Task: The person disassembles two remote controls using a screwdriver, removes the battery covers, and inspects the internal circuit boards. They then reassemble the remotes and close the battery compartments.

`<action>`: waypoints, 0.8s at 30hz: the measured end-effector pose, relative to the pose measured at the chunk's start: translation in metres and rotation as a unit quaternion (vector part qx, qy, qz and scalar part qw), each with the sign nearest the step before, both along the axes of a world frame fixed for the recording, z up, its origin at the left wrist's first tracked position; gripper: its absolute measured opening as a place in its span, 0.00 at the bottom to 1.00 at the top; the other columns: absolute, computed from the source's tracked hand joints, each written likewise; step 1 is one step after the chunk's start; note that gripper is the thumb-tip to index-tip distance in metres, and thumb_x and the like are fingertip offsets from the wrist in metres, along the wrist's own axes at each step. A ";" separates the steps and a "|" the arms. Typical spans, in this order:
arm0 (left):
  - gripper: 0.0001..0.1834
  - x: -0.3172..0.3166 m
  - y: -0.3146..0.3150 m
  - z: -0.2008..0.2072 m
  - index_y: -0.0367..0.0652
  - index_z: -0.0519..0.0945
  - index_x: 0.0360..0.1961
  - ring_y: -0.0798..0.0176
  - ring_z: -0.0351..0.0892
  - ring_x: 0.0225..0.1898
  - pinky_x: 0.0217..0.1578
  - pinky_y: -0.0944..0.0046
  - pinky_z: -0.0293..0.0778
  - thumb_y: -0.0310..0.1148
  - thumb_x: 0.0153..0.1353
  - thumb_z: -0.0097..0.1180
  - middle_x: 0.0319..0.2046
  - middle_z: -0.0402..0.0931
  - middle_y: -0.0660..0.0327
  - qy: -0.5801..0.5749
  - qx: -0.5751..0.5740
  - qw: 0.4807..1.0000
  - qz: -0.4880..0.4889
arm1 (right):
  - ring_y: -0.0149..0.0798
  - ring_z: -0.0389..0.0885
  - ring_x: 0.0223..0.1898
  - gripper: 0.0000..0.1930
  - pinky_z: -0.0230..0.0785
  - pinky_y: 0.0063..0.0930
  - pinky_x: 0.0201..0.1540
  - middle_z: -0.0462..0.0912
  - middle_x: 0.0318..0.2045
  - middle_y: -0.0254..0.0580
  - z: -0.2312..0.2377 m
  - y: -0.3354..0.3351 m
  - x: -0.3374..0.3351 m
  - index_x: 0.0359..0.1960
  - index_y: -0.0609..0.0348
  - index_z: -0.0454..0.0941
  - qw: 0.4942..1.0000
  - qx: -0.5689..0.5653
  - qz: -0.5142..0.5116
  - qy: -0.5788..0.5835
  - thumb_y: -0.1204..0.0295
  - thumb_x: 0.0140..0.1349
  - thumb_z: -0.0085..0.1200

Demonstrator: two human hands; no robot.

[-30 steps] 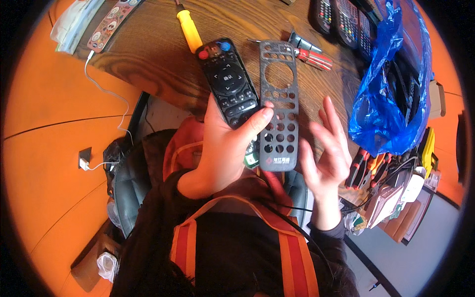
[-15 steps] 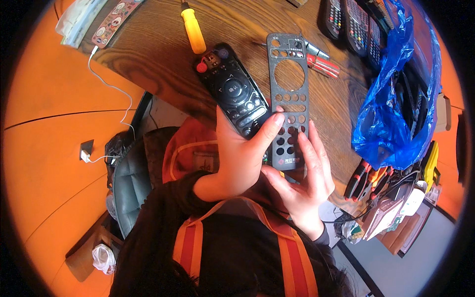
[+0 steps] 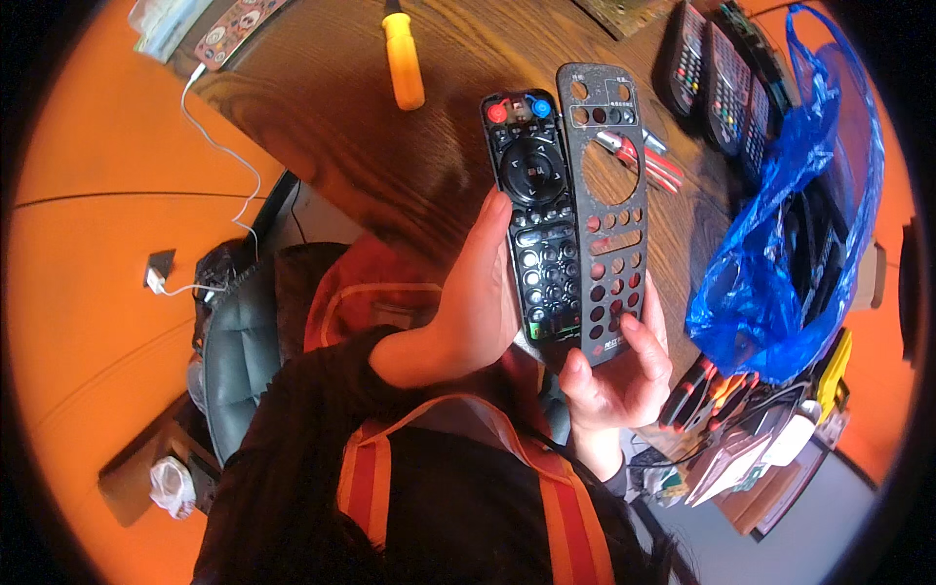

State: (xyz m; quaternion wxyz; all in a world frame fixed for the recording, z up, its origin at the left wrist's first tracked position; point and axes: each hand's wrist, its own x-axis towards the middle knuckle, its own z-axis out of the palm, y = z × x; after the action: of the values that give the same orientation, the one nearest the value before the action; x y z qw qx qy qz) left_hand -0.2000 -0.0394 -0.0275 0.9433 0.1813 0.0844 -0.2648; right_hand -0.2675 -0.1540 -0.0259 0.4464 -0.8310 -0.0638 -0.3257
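Note:
My left hand (image 3: 473,292) is closed round the left side of a black remote control (image 3: 531,229), its thumb along the edge. The remote's button pad is exposed, with a red button and a blue button at the far end and a bit of green board near the bottom. Close along its right side is a dark faceplate (image 3: 612,275) full of round holes and one large ring opening. My right hand (image 3: 624,380) grips the faceplate's lower end, thumb at the bottom corner and fingers at the right edge.
A yellow-handled screwdriver (image 3: 403,68) lies on the wooden table (image 3: 322,127). Red-handled pliers (image 3: 661,171) rest beyond the faceplate. At the right are several remotes (image 3: 726,88), a blue plastic bag (image 3: 760,283) and more hand tools (image 3: 697,390). A power strip (image 3: 234,29) sits far left.
The remote has turned more upright and moved right, beside the faceplate. My left thumb has left the faceplate for the remote's left edge, baring its lower buttons. The faceplate has shifted slightly right.

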 end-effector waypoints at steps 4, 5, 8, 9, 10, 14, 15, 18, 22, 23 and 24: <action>0.35 0.004 -0.007 -0.001 0.37 0.58 0.57 0.53 0.68 0.51 0.52 0.54 0.63 0.56 0.62 0.20 0.51 0.65 0.48 -0.032 0.009 0.998 0.044 | 0.58 0.75 0.46 0.24 0.69 0.41 0.46 0.73 0.43 0.66 0.004 0.001 0.002 0.38 0.63 0.70 0.997 -0.065 0.020 0.042 0.61 0.44 0.66; 0.36 0.005 -0.008 -0.001 0.38 0.57 0.58 0.53 0.68 0.51 0.52 0.55 0.64 0.57 0.62 0.19 0.52 0.65 0.48 -0.019 0.011 0.999 0.039 | 0.57 0.74 0.46 0.24 0.69 0.40 0.47 0.73 0.44 0.66 0.004 0.002 0.003 0.39 0.62 0.70 0.997 -0.063 0.031 0.043 0.64 0.43 0.66; 0.36 0.003 -0.009 -0.001 0.37 0.57 0.58 0.54 0.68 0.51 0.51 0.55 0.65 0.57 0.62 0.19 0.51 0.65 0.47 -0.054 0.023 0.997 0.040 | 0.58 0.71 0.48 0.26 0.66 0.43 0.49 0.68 0.46 0.74 0.009 0.000 0.003 0.41 0.71 0.65 0.990 -0.103 0.071 0.070 0.64 0.49 0.62; 0.36 0.003 -0.008 -0.001 0.37 0.57 0.58 0.54 0.68 0.51 0.51 0.55 0.65 0.57 0.62 0.19 0.51 0.65 0.47 -0.057 0.019 0.998 0.036 | 0.58 0.71 0.48 0.26 0.66 0.43 0.49 0.68 0.46 0.74 0.010 0.001 0.003 0.41 0.71 0.65 0.989 -0.107 0.070 0.071 0.64 0.49 0.62; 0.36 0.003 -0.008 -0.001 0.37 0.57 0.57 0.54 0.68 0.51 0.50 0.55 0.66 0.57 0.62 0.19 0.51 0.65 0.47 -0.060 0.016 0.998 0.031 | 0.58 0.71 0.48 0.26 0.66 0.43 0.50 0.68 0.46 0.74 0.010 0.001 0.003 0.41 0.72 0.65 0.988 -0.114 0.070 0.075 0.64 0.49 0.62; 0.36 0.003 -0.007 -0.002 0.36 0.58 0.57 0.54 0.69 0.50 0.50 0.55 0.66 0.58 0.62 0.20 0.51 0.65 0.47 -0.071 0.033 0.997 0.028 | 0.58 0.72 0.48 0.24 0.66 0.42 0.50 0.69 0.46 0.70 0.010 0.003 0.003 0.41 0.69 0.68 0.991 -0.098 0.056 0.078 0.67 0.46 0.63; 0.37 0.004 -0.007 -0.002 0.36 0.58 0.56 0.54 0.69 0.50 0.50 0.55 0.66 0.58 0.62 0.20 0.51 0.65 0.47 -0.068 0.024 0.997 0.030 | 0.58 0.72 0.48 0.23 0.66 0.42 0.50 0.70 0.46 0.68 0.010 0.004 0.003 0.40 0.66 0.70 0.992 -0.081 0.048 0.082 0.69 0.42 0.65; 0.37 0.004 -0.007 -0.001 0.36 0.59 0.56 0.54 0.69 0.50 0.50 0.55 0.66 0.58 0.61 0.21 0.51 0.65 0.47 -0.056 0.011 0.998 0.032 | 0.59 0.72 0.48 0.23 0.66 0.43 0.51 0.72 0.46 0.65 0.012 0.004 0.004 0.38 0.63 0.72 0.993 -0.076 0.038 0.084 0.71 0.39 0.66; 0.37 0.003 -0.007 0.000 0.35 0.60 0.55 0.54 0.69 0.49 0.50 0.56 0.66 0.58 0.61 0.22 0.51 0.65 0.47 -0.053 0.006 0.998 0.033 | 0.61 0.73 0.46 0.22 0.66 0.44 0.49 0.71 0.42 0.73 0.015 0.001 0.008 0.36 0.71 0.72 0.982 -0.167 0.058 0.069 0.62 0.49 0.61; 0.33 0.003 -0.007 -0.001 0.39 0.57 0.56 0.55 0.69 0.49 0.50 0.56 0.66 0.56 0.62 0.23 0.51 0.65 0.48 -0.060 0.008 0.998 0.029 | 0.61 0.73 0.46 0.22 0.66 0.45 0.50 0.72 0.42 0.73 0.015 0.001 0.009 0.36 0.71 0.73 0.982 -0.167 0.060 0.066 0.63 0.48 0.61; 0.29 0.004 -0.007 -0.001 0.43 0.54 0.57 0.55 0.69 0.49 0.50 0.56 0.66 0.53 0.64 0.25 0.51 0.65 0.50 -0.070 -0.004 0.997 0.029 | 0.61 0.73 0.46 0.21 0.66 0.45 0.50 0.72 0.41 0.73 0.015 0.002 0.010 0.35 0.71 0.73 0.982 -0.166 0.058 0.067 0.63 0.48 0.60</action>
State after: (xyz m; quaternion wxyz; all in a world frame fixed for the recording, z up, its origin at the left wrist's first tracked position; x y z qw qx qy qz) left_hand -0.1959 -0.0461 -0.0286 0.9549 0.1930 0.0227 -0.2247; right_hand -0.2575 -0.1523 -0.0108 0.3240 -0.9082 -0.1347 -0.2281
